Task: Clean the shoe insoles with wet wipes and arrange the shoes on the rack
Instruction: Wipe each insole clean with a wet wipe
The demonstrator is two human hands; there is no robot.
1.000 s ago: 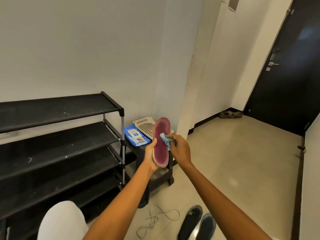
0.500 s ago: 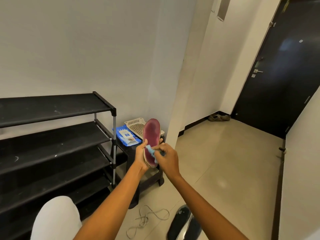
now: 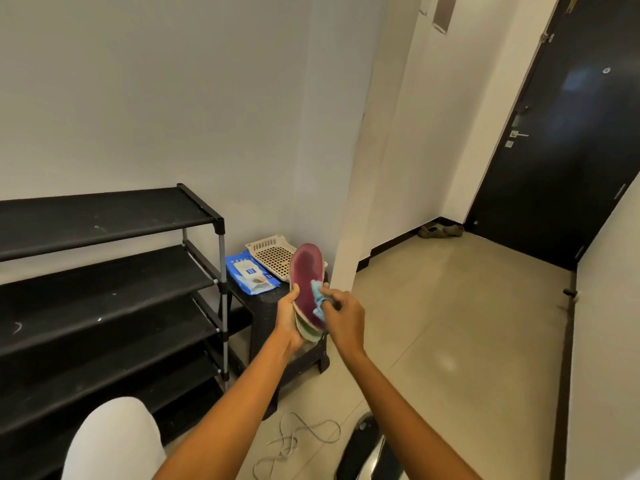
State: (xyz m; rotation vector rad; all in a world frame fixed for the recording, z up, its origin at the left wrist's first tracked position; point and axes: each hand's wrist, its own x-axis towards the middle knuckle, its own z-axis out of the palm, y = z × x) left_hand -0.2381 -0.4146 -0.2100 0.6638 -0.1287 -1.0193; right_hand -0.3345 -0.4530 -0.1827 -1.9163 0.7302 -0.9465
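A maroon insole (image 3: 305, 271) stands upright, toe up, gripped at its heel by my left hand (image 3: 289, 320). A second pale insole (image 3: 306, 332) seems to lie behind it in the same hand. My right hand (image 3: 343, 315) presses a light blue wet wipe (image 3: 318, 296) against the maroon face, near its middle. The blue wipes pack (image 3: 250, 272) lies on a black stool (image 3: 277, 323) just behind. A black multi-tier shoe rack (image 3: 104, 289) stands at the left. Part of a black shoe (image 3: 367, 448) shows on the floor below my right forearm.
A cream perforated basket (image 3: 270, 252) sits on the stool beside the wipes pack. A loose grey shoelace (image 3: 294, 441) lies on the tiled floor. A white-clad knee (image 3: 110, 441) fills the lower left. A dark door (image 3: 568, 133) and a pair of sandals (image 3: 440, 231) are at the far right.
My right hand with the wipe has slid down and then back up along the insole's face. The camera has shifted a little; the insole stays upright in my left hand.
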